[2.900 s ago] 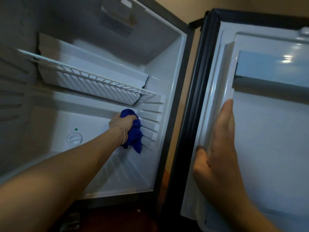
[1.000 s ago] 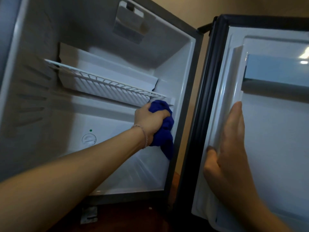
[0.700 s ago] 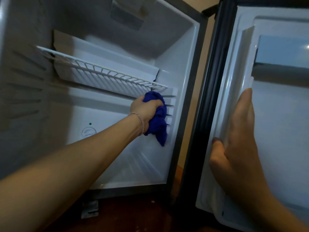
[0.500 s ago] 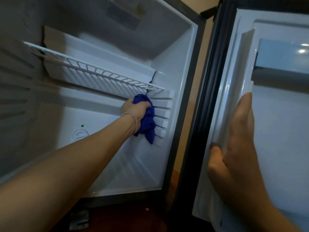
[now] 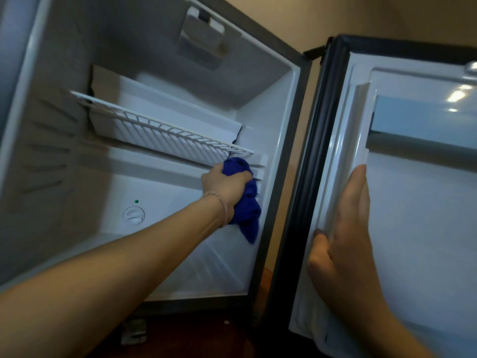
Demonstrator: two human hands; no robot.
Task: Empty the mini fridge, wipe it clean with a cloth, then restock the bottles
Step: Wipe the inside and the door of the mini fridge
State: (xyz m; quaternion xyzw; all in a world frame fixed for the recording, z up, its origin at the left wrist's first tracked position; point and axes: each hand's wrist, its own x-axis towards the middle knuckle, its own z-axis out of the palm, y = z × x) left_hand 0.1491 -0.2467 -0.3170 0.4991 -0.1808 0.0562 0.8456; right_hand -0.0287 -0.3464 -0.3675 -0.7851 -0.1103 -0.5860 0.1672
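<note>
The left hand [image 5: 227, 186] grips a bunched blue cloth [image 5: 246, 202] against the fridge's right inner wall [image 5: 268, 130]. The right hand [image 5: 343, 244] holds the open door [image 5: 413, 202], fingers straight, thumb hooked round its edge.

Beige wall [image 5: 322, 19] is showing above and behind. Dark reddish-brown floor [image 5: 196, 339] is lying below. Lighting is appearing dim, warm.
</note>
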